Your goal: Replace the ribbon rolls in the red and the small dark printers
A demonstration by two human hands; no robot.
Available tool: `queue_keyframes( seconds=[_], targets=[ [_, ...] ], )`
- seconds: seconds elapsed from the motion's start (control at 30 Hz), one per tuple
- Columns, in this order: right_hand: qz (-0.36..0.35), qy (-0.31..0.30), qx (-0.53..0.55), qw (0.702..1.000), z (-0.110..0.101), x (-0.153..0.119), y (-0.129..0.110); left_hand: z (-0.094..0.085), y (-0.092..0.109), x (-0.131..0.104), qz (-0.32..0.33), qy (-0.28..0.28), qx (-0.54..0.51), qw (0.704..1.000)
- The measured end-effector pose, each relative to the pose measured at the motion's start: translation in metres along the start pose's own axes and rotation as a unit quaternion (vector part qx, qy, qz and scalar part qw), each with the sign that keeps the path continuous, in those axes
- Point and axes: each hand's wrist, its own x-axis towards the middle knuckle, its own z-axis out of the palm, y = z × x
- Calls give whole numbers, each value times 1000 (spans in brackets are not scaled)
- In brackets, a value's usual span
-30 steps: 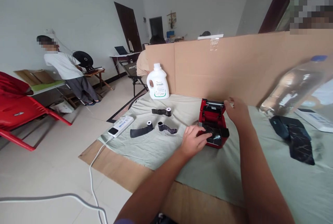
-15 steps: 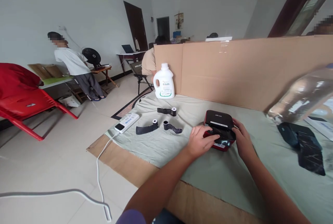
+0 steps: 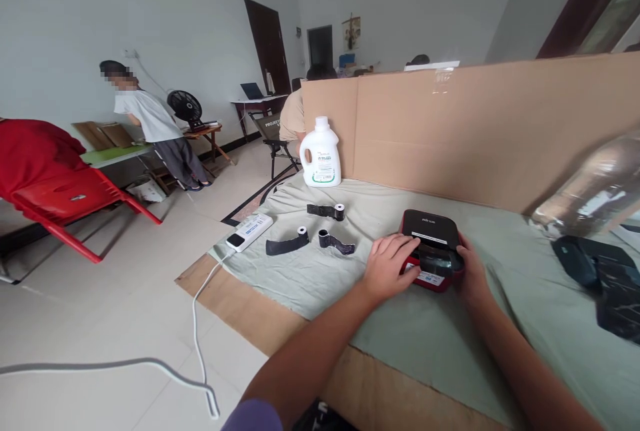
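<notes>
A small black-and-red printer [image 3: 431, 223] sits on the green cloth in front of me. My left hand [image 3: 391, 264] is closed against its left side, with fingertips over the front edge and thumb low at the front. My right hand [image 3: 473, 276] holds the opposite side, its fingers partly hidden behind the casing. Between the hands, a shiny black strip [image 3: 435, 263] lies across the printer's front. To the left lie three small rolls of black ribbon [image 3: 287, 245], [image 3: 326, 211], [image 3: 337, 242], each with a tail unrolled.
Behind the rolls stands a white jug [image 3: 323, 159]. A cardboard panel [image 3: 450, 131] borders the back. A white power strip [image 3: 250, 232] lies at the left edge, its cord [image 3: 196, 324] trailing to the floor. Dark film [image 3: 617, 297] and a wrapped clear bundle [image 3: 593, 181] lie right.
My left fingers have drawn back from the printer's front opening to its left side, exposing a white line below the lid. My right hand stays at its side. The view has shifted slightly.
</notes>
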Motion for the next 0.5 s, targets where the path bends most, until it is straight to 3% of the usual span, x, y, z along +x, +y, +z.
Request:
queue_keyframes(
  seconds=[0.5],
  targets=[
    [24,1,-15,1000,-5,7,-2,-3,-2,10,-26,-35,-24,999]
  ],
)
